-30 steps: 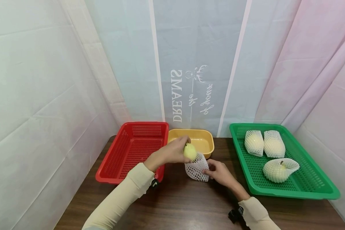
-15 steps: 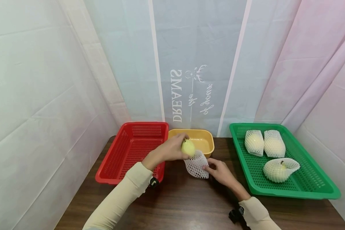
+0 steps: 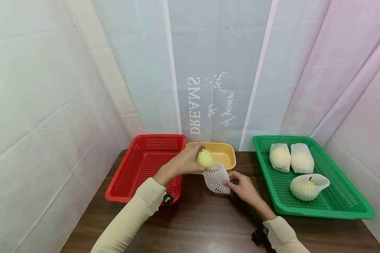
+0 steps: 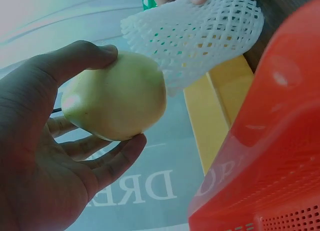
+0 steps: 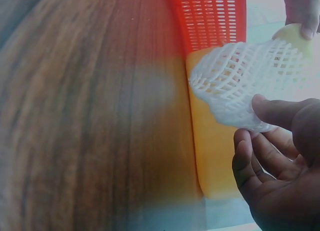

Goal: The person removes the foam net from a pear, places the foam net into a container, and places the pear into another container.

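We see the left hand gripping a pale yellow-green, round pear near the far edge of the dark brown wooden table, at the mouth of a white foam-net sleeve; the right hand pinches the sleeve's side. We judge that the limp mouth could fold or snag, being held on one side only, and a hard push could tear it. The smooth pear could slip from the grip into the yellow plastic basin.

We count one bare pear, one loose sleeve, one basin at the far edge, one red perforated plastic basket in the far left corner, and one green perforated plastic basket at the right edge, carrying three net-wrapped pears.
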### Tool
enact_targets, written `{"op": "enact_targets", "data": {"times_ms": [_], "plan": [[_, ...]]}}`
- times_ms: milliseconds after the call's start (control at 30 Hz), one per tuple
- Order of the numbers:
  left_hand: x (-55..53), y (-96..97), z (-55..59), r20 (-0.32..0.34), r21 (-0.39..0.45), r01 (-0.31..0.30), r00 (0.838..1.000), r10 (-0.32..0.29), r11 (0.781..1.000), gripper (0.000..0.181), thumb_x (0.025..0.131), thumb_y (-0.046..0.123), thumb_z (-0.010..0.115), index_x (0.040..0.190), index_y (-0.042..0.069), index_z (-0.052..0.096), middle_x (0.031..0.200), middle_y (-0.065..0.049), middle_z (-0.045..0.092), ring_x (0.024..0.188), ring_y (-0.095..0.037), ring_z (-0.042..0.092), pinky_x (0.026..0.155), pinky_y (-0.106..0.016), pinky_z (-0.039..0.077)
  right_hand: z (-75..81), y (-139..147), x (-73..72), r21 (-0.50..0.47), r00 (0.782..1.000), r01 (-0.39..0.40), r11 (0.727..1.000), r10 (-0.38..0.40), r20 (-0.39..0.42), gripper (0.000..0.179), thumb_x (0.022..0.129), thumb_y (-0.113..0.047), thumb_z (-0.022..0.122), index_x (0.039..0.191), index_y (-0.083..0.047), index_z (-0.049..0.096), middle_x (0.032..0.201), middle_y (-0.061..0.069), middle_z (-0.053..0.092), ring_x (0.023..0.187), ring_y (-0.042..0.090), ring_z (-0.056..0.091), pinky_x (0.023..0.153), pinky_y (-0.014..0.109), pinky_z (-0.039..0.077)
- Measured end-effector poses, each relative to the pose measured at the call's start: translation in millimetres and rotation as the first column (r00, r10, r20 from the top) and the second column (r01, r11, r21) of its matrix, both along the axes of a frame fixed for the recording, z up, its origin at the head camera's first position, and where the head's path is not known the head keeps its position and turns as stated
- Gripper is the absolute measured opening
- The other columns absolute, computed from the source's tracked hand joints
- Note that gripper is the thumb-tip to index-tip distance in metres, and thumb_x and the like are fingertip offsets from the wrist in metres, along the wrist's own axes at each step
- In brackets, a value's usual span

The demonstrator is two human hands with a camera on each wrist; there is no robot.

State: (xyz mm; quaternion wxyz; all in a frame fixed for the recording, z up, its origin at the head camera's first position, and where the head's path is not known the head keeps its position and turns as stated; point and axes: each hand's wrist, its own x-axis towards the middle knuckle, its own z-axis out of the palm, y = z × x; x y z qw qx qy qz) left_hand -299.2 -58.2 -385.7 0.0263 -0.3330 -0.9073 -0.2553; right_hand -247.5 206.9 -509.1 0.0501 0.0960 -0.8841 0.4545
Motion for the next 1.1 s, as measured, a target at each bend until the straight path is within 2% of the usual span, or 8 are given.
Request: {"op": "enact_targets", "data": {"times_ms": [100, 333, 500, 667, 1100], "plan": [[-0.6, -1.8, 3.0, -0.02, 0.013, -0.01, 1.0, 0.01, 1.0, 0.069, 0.08, 0.029, 0.089, 0.137, 0.005, 0.058, 0.128, -0.013, 0.067, 0.119, -0.026, 0.062, 0.1, -0.043, 0.056, 0.8, -0.1, -0.6, 0.002, 1.0, 0.003, 1.0, -0.003, -0.015, 0.013, 0.095, -0.014, 0.081, 0.104, -0.008, 0.074, 0.093, 0.003, 0.076, 0.082, 0.012, 0.066, 0.07, 0.023, 0.055], [-1.6, -8.2, 6.6, 0.019, 0.058, -0.037, 0.999, 0.036, 0.998, 0.069, 0.083, 0.03, 0.089, 0.139, 0.006, 0.058, 0.129, -0.01, 0.066, 0.113, -0.023, 0.063, 0.097, -0.041, 0.057, 3.1, -1.2, -0.2, -0.003, 0.999, 0.02, 1.0, -0.02, -0.043, 0.012, 0.096, -0.014, 0.08, 0.105, -0.007, 0.076, 0.094, 0.005, 0.077, 0.081, 0.012, 0.065, 0.069, 0.023, 0.054], [-3.7, -12.4, 7.3, 0.007, 0.083, -0.048, 0.999, 0.048, 0.995, 0.068, 0.082, 0.029, 0.089, 0.138, 0.007, 0.059, 0.128, -0.009, 0.066, 0.112, -0.023, 0.062, 0.097, -0.043, 0.056, 7.1, -3.1, -0.2, -0.016, 0.998, 0.036, 0.999, -0.036, -0.042, 0.013, 0.097, -0.013, 0.079, 0.108, -0.006, 0.077, 0.095, 0.006, 0.078, 0.081, 0.014, 0.066, 0.069, 0.023, 0.054], [-6.2, -15.6, 7.1, -0.002, 0.094, -0.062, 0.998, 0.063, 0.994, 0.065, 0.081, 0.029, 0.088, 0.135, 0.008, 0.06, 0.126, -0.007, 0.066, 0.11, -0.023, 0.062, 0.094, -0.043, 0.056, 11.2, -5.5, 0.3, -0.028, 0.998, 0.04, 0.999, -0.042, -0.05, 0.013, 0.098, -0.013, 0.078, 0.108, -0.005, 0.077, 0.094, 0.007, 0.077, 0.079, 0.012, 0.065, 0.068, 0.023, 0.053], [-10.4, -26.7, 10.3, 0.028, 0.115, -0.113, 0.993, 0.111, 0.987, 0.062, 0.083, 0.029, 0.086, 0.136, 0.011, 0.059, 0.127, -0.007, 0.064, 0.107, -0.023, 0.06, 0.09, -0.041, 0.057, 20.1, -11.2, -5.3, -0.049, 0.998, 0.035, 0.998, -0.037, -0.051, 0.017, 0.1, -0.016, 0.075, 0.113, -0.004, 0.077, 0.098, 0.009, 0.078, 0.085, 0.014, 0.065, 0.072, 0.023, 0.054]]}}
